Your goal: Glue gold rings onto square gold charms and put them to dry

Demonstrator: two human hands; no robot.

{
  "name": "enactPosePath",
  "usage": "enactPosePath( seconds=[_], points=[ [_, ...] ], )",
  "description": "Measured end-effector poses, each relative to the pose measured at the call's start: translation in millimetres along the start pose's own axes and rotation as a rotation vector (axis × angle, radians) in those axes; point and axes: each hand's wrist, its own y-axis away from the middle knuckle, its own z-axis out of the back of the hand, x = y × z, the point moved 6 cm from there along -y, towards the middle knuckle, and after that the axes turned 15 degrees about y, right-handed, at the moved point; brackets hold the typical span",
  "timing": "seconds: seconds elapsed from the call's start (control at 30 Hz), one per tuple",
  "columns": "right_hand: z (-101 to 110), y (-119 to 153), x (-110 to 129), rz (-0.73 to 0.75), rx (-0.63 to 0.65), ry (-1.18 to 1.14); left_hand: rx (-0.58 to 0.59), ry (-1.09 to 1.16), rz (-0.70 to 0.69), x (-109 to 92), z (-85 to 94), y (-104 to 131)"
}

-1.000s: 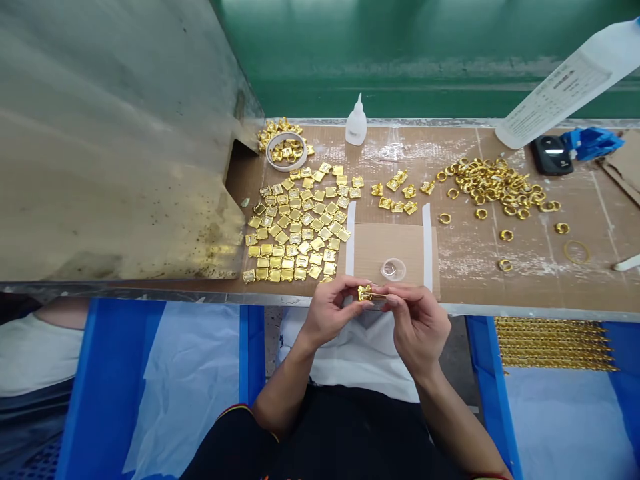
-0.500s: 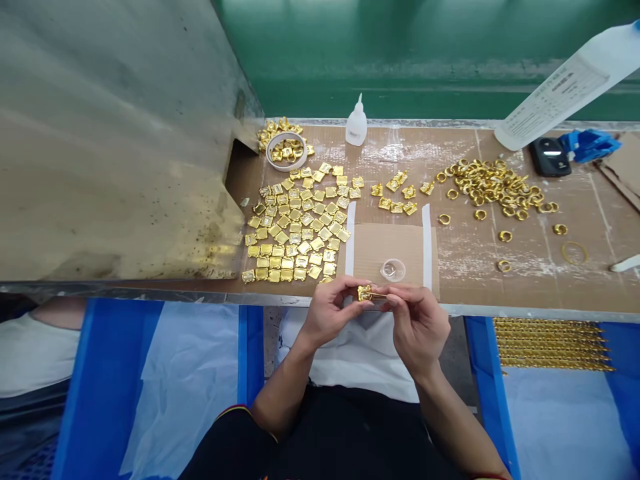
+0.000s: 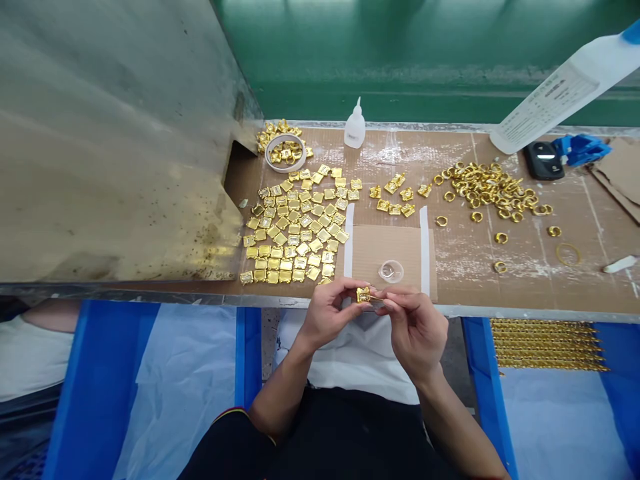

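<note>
- The left hand [image 3: 329, 310] is nearly closed, thumb and forefinger pinching a small gold piece [image 3: 363, 294], which sits just left of the cup [image 3: 391, 271] and nearer the person, over the counter [image 3: 460, 311] edge.
- The right hand [image 3: 419, 328] is also nearly closed, thumb and fingertips pinching a thin stick [image 3: 377, 299], on the near side of the cup, with its tip pointing left at the piece. Whether the tip touches is too small to tell.
- A good hold here, I judge, is a light pinch on the piece's edges, leaving the face that the stick works on uncovered.
- The stick is best gripped close to its tip, as fine control matters more than force; pressing hard could tip the piece or let it slip.
- With the hands this near each other, bracing fingertips together should steady the contact.
- The cup stands on the pad [image 3: 367, 247], just beyond the hands; a low wrist could knock it, so the right hand does well to clear its rim.
- Left of the cup lie rows of plates [image 3: 285, 264], and beyond it to the right a heap of rings [image 3: 495, 188]; elbows and sleeves should stay off both.
</note>
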Motion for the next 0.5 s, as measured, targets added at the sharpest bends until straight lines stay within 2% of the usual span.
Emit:
enactPosePath(
  seconds=[0.5],
  points=[
    [1.8,-2.7,-2.7,-0.006,0.039,0.03,0.025,-0.093,-0.036,2.0,-0.3,1.9]
  ],
)
